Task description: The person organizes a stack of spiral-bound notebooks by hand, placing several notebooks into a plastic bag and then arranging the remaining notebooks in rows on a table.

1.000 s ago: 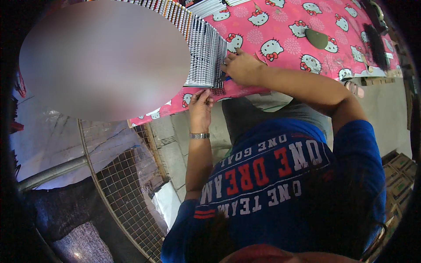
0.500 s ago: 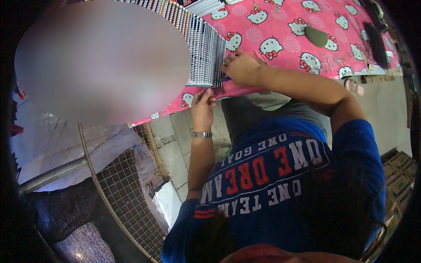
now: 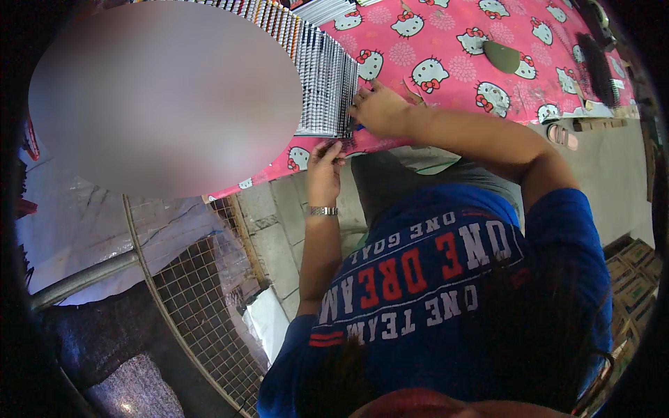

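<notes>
A long stack of spiral-bound notebooks (image 3: 324,87), their white and dark edges in ridges, lies along the table near the front edge. At its near corner is my left hand (image 3: 325,161), wearing a metal-band watch, its fingers curled and pinched beside a small dark strip of coil-like wire (image 3: 346,144). Whether the fingers grip that strip is unclear. My right hand (image 3: 382,111) is closed against the stack's right side, with a small dark and blue piece (image 3: 359,127) showing under its fingers. What that piece is, I cannot make out.
A pink patterned cloth (image 3: 446,70) covers the table. On it lie a dark green rounded piece (image 3: 502,57), a black bristly bundle (image 3: 594,70) and more white-edged books (image 3: 324,10). A wire mesh panel (image 3: 202,292) stands at lower left. A blurred oval hides the upper left.
My left hand has shifted very slightly, and its fingers have curled a little differently near the dark strip. My right hand stays at the stack's side, its fingers barely moved.
</notes>
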Available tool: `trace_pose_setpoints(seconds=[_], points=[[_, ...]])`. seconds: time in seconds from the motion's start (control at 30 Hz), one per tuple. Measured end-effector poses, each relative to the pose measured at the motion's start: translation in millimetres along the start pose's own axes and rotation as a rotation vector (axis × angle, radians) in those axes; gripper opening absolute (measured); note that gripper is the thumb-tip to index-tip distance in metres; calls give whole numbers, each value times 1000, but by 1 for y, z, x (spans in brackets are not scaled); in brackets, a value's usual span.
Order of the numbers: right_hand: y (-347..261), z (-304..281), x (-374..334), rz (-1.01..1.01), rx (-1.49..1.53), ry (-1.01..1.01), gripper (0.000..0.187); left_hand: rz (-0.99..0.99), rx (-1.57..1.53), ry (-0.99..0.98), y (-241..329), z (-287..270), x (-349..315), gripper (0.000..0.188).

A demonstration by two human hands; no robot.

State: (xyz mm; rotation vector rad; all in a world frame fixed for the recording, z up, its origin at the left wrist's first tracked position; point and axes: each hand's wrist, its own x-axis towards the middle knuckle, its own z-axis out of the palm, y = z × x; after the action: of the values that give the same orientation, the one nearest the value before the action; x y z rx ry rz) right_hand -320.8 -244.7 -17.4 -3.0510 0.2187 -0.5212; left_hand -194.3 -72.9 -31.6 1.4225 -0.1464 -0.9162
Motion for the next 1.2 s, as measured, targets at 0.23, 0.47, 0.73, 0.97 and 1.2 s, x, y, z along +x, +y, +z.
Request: trace_pose_setpoints(seconds=[0.23,0.47,0.73,0.97,1.2], points=[[-9,-11,11,82,209,-326,16,58,129,-15,-12,-6,7,27],[-2,11,-2,28,-24,-110,27,-15,12,28,-10,-3,7,29],[-11,-15,11,146,232,-430,18,63,114,-29,-17,-9,13,27],[2,29,-3,-9,-33,-4,21,-2,-4,-6,-17,-5,12,27],[-7,1,7,151,171,-446,21,85,168,-20,-32,-5,20,22]])
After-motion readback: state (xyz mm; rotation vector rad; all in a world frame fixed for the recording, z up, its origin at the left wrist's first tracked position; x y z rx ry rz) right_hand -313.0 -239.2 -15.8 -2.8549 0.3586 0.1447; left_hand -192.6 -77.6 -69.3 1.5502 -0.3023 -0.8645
